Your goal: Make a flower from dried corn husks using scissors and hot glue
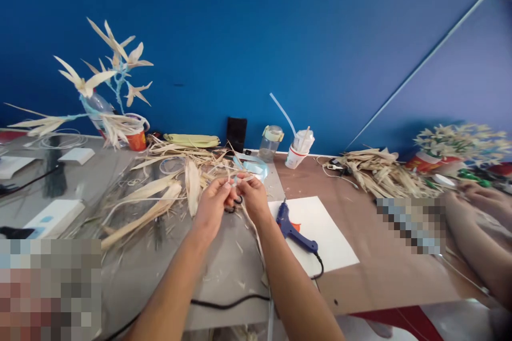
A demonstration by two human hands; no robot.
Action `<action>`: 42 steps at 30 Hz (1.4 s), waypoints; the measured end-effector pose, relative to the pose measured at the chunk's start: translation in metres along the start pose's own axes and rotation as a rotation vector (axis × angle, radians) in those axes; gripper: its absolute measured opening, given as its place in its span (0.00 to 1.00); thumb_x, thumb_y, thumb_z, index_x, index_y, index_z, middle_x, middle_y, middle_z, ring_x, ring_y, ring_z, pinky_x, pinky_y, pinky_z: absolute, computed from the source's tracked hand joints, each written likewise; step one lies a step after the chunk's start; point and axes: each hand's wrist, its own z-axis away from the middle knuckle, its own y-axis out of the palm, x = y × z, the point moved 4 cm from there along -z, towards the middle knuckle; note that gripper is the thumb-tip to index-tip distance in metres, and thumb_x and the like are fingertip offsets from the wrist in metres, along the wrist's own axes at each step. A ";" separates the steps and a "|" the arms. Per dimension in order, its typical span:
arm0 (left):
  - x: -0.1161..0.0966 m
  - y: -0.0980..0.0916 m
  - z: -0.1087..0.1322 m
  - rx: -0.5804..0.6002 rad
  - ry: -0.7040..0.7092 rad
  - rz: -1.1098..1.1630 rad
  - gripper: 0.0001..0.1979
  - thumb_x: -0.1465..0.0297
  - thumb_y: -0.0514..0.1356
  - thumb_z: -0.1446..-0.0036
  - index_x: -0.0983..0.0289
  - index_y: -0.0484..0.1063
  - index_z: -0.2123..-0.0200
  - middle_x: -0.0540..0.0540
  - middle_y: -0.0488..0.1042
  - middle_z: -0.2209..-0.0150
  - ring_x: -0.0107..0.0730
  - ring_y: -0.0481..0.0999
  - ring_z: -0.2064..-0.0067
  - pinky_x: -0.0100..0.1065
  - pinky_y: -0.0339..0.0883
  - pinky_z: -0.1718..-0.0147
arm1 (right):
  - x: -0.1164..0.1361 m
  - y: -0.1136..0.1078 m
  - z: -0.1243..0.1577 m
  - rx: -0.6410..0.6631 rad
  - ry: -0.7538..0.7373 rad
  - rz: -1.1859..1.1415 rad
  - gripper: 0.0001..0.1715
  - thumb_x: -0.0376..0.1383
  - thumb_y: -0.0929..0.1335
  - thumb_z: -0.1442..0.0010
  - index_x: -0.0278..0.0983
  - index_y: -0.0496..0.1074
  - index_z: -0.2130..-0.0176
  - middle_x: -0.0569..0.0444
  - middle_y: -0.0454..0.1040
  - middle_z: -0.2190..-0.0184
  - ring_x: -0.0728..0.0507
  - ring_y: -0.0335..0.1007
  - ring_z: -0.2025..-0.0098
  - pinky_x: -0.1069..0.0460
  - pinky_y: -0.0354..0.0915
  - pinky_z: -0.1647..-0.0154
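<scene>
Close together above the table, my left hand [214, 200] and my right hand [255, 197] pinch a small pale strip [236, 181] with a light blue part. Fingers cover most of it, so its exact kind is hidden. Black loops [238, 200] like scissors handles show just beneath the fingertips. Dry corn husks [193, 184] lie loose behind and left of my left hand. To the right of my right forearm, a blue hot glue gun [294, 228] rests on a white sheet [332, 240].
Husk flowers [120, 58] on blue stems stand at the back left. A corn cob [192, 140], a clear jar [271, 141] and a paper cup [296, 155] line the blue partition. A black cable [230, 306] crosses the front. Another person's hands [476, 202] are at right, near a husk pile [384, 170].
</scene>
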 end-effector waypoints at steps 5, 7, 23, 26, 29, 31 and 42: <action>0.004 -0.021 -0.005 -0.078 -0.025 0.041 0.10 0.68 0.68 0.57 0.66 0.72 0.71 0.49 0.69 0.74 0.19 0.62 0.78 0.24 0.56 0.78 | 0.005 0.004 0.000 0.011 0.033 -0.095 0.12 0.39 0.71 0.57 0.36 0.73 0.69 0.63 0.65 0.84 0.52 0.56 0.82 0.55 0.54 0.77; 0.006 -0.024 -0.005 -0.043 -0.065 0.101 0.11 0.69 0.69 0.58 0.67 0.72 0.72 0.48 0.67 0.76 0.17 0.59 0.79 0.23 0.53 0.80 | 0.007 0.006 0.002 0.024 0.030 -0.084 0.12 0.38 0.71 0.56 0.37 0.73 0.68 0.63 0.65 0.83 0.52 0.57 0.81 0.55 0.55 0.77; 0.022 -0.029 -0.011 0.027 -0.212 0.221 0.09 0.73 0.67 0.55 0.68 0.71 0.70 0.46 0.65 0.81 0.16 0.57 0.82 0.21 0.52 0.82 | 0.013 0.011 0.009 -0.012 0.015 0.069 0.14 0.37 0.69 0.54 0.36 0.71 0.65 0.64 0.65 0.83 0.52 0.59 0.81 0.55 0.56 0.77; 0.010 -0.033 -0.015 0.016 -0.215 0.335 0.13 0.77 0.65 0.54 0.65 0.71 0.63 0.45 0.65 0.80 0.17 0.57 0.82 0.21 0.55 0.81 | 0.013 0.011 0.009 -0.023 0.014 0.057 0.14 0.37 0.69 0.55 0.36 0.70 0.65 0.64 0.65 0.82 0.52 0.58 0.81 0.56 0.55 0.77; -0.011 -0.042 -0.020 -0.067 -0.045 0.437 0.23 0.81 0.63 0.54 0.56 0.69 0.54 0.43 0.65 0.79 0.18 0.60 0.81 0.22 0.59 0.77 | 0.012 0.010 0.009 -0.038 0.013 0.041 0.13 0.37 0.68 0.54 0.35 0.70 0.65 0.64 0.65 0.81 0.53 0.58 0.81 0.56 0.55 0.78; -0.015 -0.046 -0.020 -0.130 0.006 0.406 0.28 0.82 0.62 0.54 0.53 0.67 0.51 0.43 0.65 0.78 0.19 0.61 0.81 0.23 0.60 0.77 | 0.012 0.011 0.010 -0.036 0.010 0.037 0.13 0.37 0.68 0.54 0.35 0.70 0.65 0.65 0.65 0.81 0.53 0.58 0.81 0.56 0.55 0.78; 0.024 -0.041 -0.012 -0.081 -0.160 0.125 0.09 0.75 0.67 0.57 0.68 0.74 0.69 0.52 0.73 0.72 0.21 0.68 0.75 0.22 0.62 0.78 | 0.005 0.012 0.009 0.000 0.049 0.070 0.16 0.38 0.68 0.54 0.35 0.69 0.63 0.65 0.64 0.81 0.52 0.59 0.81 0.56 0.55 0.78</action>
